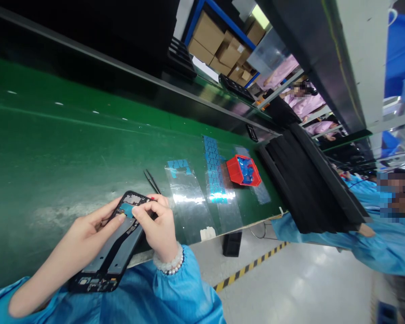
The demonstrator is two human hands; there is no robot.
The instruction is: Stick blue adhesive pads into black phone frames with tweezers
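Observation:
My left hand (pixel 87 231) is closed around an opened smartphone body (pixel 113 254), its thumb resting on the inner face and its fingers behind the edge. The phone is tilted above the bench's front edge and shows a grey metal plate, a black flex strip and circuit parts. At its upper end lies a blue adhesive film piece (pixel 127 209). The thumb and index finger of my right hand (pixel 157 225) are pinched together at this film's edge. Black tweezers (pixel 151 181) lie on the green bench just beyond my hands.
Clear sheets with blue stickers (pixel 215 168) lie right of the tweezers, one mostly bare (pixel 191 202). A red bin (pixel 234 172) holds blue scraps. Beyond it are stacked black trays (pixel 300 180), with a co-worker's blue sleeve (pixel 324 236) beneath. A metal ledge runs along the back.

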